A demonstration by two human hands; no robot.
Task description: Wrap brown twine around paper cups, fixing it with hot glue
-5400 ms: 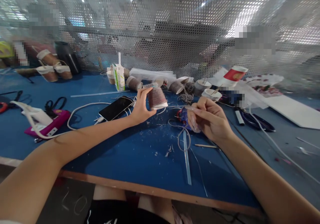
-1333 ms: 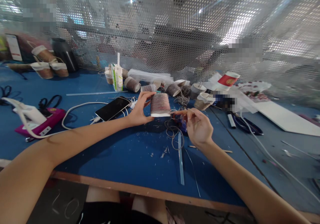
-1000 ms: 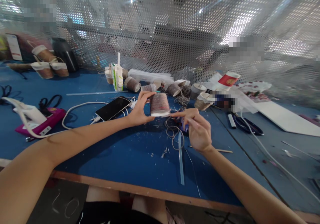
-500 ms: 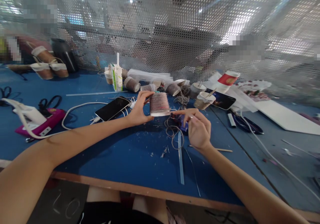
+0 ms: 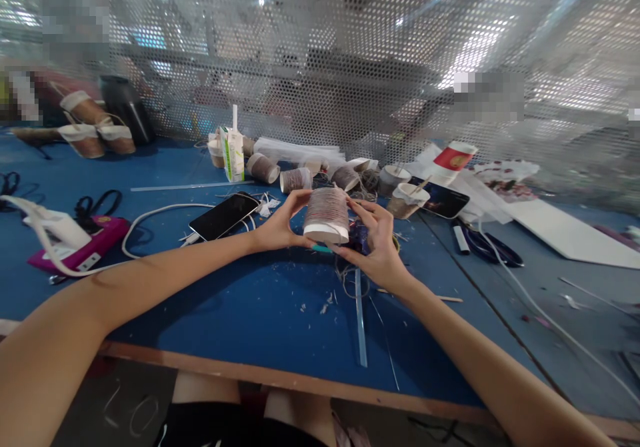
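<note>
A paper cup (image 5: 326,210) wound with greyish-pink cord is held above the table, tilted so its white end shows toward me. My left hand (image 5: 281,224) grips its left side between thumb and fingers. Around the right side, my right hand (image 5: 377,237) has its fingers at the top and its thumb low by the white end. Below the cup hangs a loose tangle of cord (image 5: 350,282), near a clear glue stick (image 5: 361,320). A dark blue object (image 5: 358,236) is partly hidden behind my right hand.
Several cord-wrapped cups, such as one cup (image 5: 263,168), lie behind with a drink carton (image 5: 234,154). A phone (image 5: 225,216) and a magenta power strip (image 5: 83,247) are at left. A white board (image 5: 565,234) and scissors (image 5: 493,247) are at right.
My right hand has gone from pinching near the cord at the cup's lower right to holding the cup's right side. The cup has turned, showing more of its white end.
</note>
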